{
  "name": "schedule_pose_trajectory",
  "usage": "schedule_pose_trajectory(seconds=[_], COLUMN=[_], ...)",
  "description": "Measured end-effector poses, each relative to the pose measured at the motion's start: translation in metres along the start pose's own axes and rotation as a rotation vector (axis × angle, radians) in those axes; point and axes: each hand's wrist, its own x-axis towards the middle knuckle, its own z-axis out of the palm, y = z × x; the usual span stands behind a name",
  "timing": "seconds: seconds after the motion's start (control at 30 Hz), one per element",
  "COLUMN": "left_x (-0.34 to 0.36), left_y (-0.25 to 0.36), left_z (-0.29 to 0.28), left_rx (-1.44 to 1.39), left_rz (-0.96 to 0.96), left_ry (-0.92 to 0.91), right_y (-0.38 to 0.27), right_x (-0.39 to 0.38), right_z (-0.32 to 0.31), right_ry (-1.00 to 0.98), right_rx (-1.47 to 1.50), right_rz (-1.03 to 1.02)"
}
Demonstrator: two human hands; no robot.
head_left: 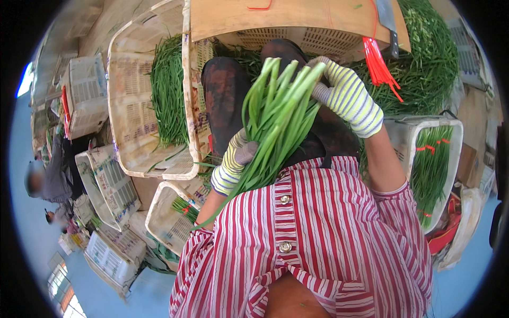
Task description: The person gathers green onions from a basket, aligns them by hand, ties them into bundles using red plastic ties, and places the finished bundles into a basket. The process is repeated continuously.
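In front of my lap I hold a loose bunch of garlic chives (283, 116), its pale cut ends pointing up and away from me and its leaves trailing toward my chest. My left hand (233, 161), in a striped knitted glove with grey fingertips, is closed around the leafy lower part on the left. My right hand (347, 98), gloved the same way, pinches the stalk ends at the upper right. A wooden board (297, 18) lies beyond my knees. On its right edge are a knife (389, 26) and a bundle of red ties (377, 63) hanging down.
A large white crate (132, 100) at the left holds loose greens (169, 95). More greens (424, 58) are heaped at the far right. A crate (403, 143) at my right holds chives tied with red (432, 169). A smaller crate (159, 212) stands at my left. Another person (50, 175) is farther left.
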Motion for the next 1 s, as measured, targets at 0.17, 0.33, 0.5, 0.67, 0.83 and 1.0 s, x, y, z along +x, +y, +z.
schedule_pose_trajectory(seconds=[0.17,0.33,0.5,0.67,0.83,1.0], left_x=[-0.003,-0.003,-0.003,-0.003,-0.003,-0.001], left_y=[0.005,0.008,0.01,0.011,0.01,0.012], left_z=[0.016,0.028,0.041,0.044,0.043,0.039], left_rx=[-0.006,0.089,0.229,0.172,0.129,0.146], left_rz=[-0.016,0.008,-0.035,-0.034,-0.038,-0.088], left_ry=[0.148,0.204,0.273,0.245,0.22,0.199], right_y=[-0.013,-0.071,-0.041,-0.037,-0.017,-0.02], right_x=[0.01,0.015,0.03,0.048,0.047,0.05], right_z=[-0.026,-0.04,-0.025,-0.034,-0.018,-0.02], right_ry=[0.192,0.091,-0.153,-0.588,-0.788,-0.833], right_rx=[0.459,-0.469,-0.56,-0.133,0.432,0.414], right_rz=[0.336,-0.303,-0.301,-0.019,0.473,0.438])
